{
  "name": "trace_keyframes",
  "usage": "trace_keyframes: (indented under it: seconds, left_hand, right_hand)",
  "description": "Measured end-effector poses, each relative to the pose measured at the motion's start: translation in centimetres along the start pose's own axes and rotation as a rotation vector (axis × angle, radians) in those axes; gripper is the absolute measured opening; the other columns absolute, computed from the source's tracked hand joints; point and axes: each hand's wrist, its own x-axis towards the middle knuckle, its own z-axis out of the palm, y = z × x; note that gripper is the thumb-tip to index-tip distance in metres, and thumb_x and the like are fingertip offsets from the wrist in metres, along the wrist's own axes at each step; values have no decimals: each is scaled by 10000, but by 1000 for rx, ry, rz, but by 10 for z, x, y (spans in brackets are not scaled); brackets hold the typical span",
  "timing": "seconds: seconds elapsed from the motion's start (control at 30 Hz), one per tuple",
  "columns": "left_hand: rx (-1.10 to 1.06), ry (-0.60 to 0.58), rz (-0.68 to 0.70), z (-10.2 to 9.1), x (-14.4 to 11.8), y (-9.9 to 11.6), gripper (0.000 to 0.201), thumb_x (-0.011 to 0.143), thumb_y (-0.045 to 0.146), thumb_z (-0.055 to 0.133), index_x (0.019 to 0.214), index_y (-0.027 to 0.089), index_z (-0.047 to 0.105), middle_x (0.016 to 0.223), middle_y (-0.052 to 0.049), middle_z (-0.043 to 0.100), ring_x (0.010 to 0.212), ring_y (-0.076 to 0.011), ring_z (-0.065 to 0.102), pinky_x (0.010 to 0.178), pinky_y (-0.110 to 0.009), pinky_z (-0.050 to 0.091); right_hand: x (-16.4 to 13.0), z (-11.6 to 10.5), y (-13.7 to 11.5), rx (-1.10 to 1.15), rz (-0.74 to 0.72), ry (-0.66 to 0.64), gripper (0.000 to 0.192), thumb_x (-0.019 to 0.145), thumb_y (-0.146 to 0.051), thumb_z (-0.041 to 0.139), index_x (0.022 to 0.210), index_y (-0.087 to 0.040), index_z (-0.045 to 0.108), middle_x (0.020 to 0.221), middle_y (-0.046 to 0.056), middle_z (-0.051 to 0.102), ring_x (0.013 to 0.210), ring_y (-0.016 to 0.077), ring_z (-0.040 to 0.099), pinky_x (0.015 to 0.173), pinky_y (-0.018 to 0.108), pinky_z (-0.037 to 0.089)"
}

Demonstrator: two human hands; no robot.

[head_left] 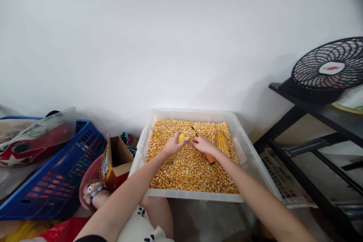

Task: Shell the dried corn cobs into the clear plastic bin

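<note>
My left hand (172,145) is closed around a yellow corn cob (182,137), gripping it above a bed of loose corn kernels (181,179). Close beside the cob is my right hand (202,143), its fingertips drawn together; whatever is between them is too small to make out. Partly covered by that hand is a tool with an orange handle (210,158) and a thin dark shaft; it seems to lie on the kernels. A second corn cob (222,143) rests to the right. All of this sits in a translucent white plastic bin (195,196).
To the left stand a blue plastic crate (53,185) full of items and an open cardboard box (120,157) in a pink basin (85,179). On the right, a black fan (330,68) sits on a dark metal stand (314,121). A white wall (181,45) rises behind the bin.
</note>
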Motion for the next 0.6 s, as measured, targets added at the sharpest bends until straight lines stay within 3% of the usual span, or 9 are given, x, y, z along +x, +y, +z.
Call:
trace_keyframes:
  seconds: [0.2, 0.3, 0.37, 0.43, 0.53, 0.6]
  left_hand:
    - [-165, 145, 37, -4, 7, 20, 404, 812, 517, 354, 817, 158, 539, 761, -11, 578, 745, -145, 530, 696, -239, 405]
    - [-222, 183, 10, -11, 10, 26, 432, 816, 533, 323, 724, 151, 503, 668, 11, 516, 668, -124, 484, 641, -227, 400]
    - [-258, 187, 7, -15, 12, 27, 429, 820, 529, 318, 735, 150, 501, 686, 8, 516, 684, -125, 484, 661, -230, 408]
    - [-304, 178, 28, -18, 13, 28, 414, 835, 504, 304, 787, 151, 514, 752, -6, 547, 743, -132, 502, 717, -238, 417]
    - [-392, 155, 79, -18, 15, 28, 388, 861, 446, 280, 891, 155, 536, 882, -33, 589, 874, -146, 522, 814, -252, 407]
    - [-433, 151, 119, -16, 16, 27, 374, 865, 416, 286, 948, 157, 543, 959, -48, 597, 966, -155, 513, 870, -263, 390]
  right_hand:
    - [-3, 10, -3, -37, -24, -53, 260, 806, -335, 462, 769, -158, 648, 721, 62, 636, 633, 141, 533, 563, 228, 318]
    - [-3, 7, -8, 30, -50, 21, 314, 815, -387, 444, 727, -149, 629, 723, 64, 621, 658, 148, 527, 602, 244, 345]
    - [-1, 0, -16, 224, -44, 142, 385, 840, -445, 373, 779, -155, 619, 773, 67, 618, 714, 156, 535, 651, 260, 378]
    - [-1, -9, -27, 555, -11, 213, 446, 857, -493, 284, 922, -181, 597, 878, 68, 615, 795, 159, 548, 680, 268, 412]
    - [-2, -21, -49, 1001, -15, 139, 452, 837, -536, 295, 1109, -253, 520, 1064, 53, 573, 929, 165, 541, 679, 262, 452]
    - [-2, -25, -63, 1080, -41, 95, 410, 800, -524, 407, 1118, -290, 518, 1120, 30, 552, 978, 177, 520, 672, 261, 459]
